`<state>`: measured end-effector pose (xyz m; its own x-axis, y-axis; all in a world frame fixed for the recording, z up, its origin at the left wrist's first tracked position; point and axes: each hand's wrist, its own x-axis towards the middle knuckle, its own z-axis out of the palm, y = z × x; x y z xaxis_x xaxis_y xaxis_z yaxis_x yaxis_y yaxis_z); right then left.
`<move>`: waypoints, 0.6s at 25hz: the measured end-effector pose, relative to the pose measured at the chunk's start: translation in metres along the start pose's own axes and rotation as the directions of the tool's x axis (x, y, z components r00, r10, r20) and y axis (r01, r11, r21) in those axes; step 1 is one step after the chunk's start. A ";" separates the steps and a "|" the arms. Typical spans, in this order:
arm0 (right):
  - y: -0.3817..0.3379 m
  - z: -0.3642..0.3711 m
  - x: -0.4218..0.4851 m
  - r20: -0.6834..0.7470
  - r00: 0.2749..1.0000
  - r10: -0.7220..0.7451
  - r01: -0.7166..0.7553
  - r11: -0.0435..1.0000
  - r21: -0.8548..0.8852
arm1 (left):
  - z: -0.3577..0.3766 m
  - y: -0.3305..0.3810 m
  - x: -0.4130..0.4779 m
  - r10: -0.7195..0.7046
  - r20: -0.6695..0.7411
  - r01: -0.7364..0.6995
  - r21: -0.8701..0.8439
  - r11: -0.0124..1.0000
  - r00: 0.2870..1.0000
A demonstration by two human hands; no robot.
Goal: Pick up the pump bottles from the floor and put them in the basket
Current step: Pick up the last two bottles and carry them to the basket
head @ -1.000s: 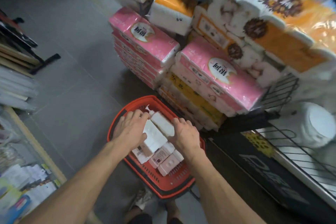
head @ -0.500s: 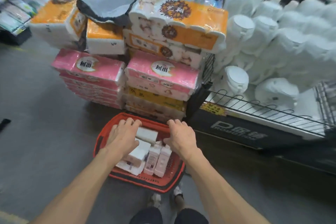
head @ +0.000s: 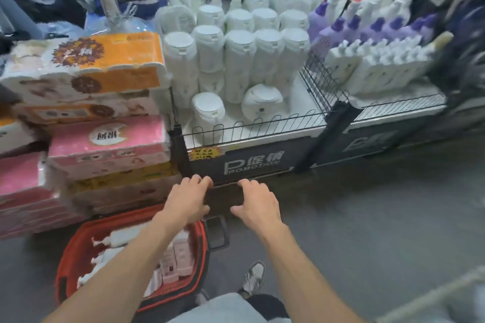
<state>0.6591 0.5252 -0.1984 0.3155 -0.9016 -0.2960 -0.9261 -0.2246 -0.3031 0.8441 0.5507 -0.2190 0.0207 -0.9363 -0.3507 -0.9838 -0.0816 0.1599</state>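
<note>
Head view: a promotion shelf (head: 252,162) loaded with white bottles stands beside stacked tissue packs (head: 105,139). On the floor sits the red basket (head: 78,240), with pump bottles (head: 126,236) lying inside. The left hand (head: 187,199) hovers above the basket's far corner, the right hand (head: 256,207) near it. Both are empty, fingers loosely curled.

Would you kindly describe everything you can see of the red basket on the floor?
The red basket looks like moulded plastic, with rounded corners and a dark band along its near edge. It sits upright on the grey floor, just in front of the stacked tissue packs. White pump bottles lie inside at the left, and pinkish packs stand at the right. A dark handle hangs off its right rim. The left forearm crosses above it, hiding its middle.
</note>
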 end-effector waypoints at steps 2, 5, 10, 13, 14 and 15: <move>0.041 -0.016 -0.002 -0.026 0.995 0.093 -0.092 0.994 0.054 | -0.013 0.041 0.027 0.091 0.004 -0.091 0.042 0.995 0.996; 0.096 -0.036 -0.002 -0.045 0.981 0.187 -0.182 0.979 0.094 | -0.029 0.098 0.063 0.187 -0.004 -0.186 0.093 0.978 0.982; 0.165 -0.062 0.001 -0.100 0.949 0.300 -0.285 0.948 0.139 | -0.030 0.179 0.105 0.304 0.037 -0.306 0.144 0.941 0.952; 0.207 -0.072 -0.004 -0.128 0.917 0.378 -0.356 0.920 0.162 | -0.026 0.225 0.121 0.369 0.056 -0.373 0.160 0.914 0.928; 0.220 -0.075 -0.007 -0.134 0.903 0.407 -0.382 0.906 0.180 | -0.025 0.240 0.126 0.392 0.067 -0.398 0.169 0.902 0.917; 0.231 -0.077 -0.011 -0.136 0.890 0.436 -0.407 0.892 0.196 | -0.025 0.252 0.129 0.412 0.074 -0.419 0.174 0.891 0.908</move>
<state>0.4255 0.4547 -0.1957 -0.1508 -0.9504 -0.2720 -0.9141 0.2388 -0.3278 0.6031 0.4006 -0.2009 -0.3999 -0.8584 -0.3213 -0.9165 0.3789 0.1283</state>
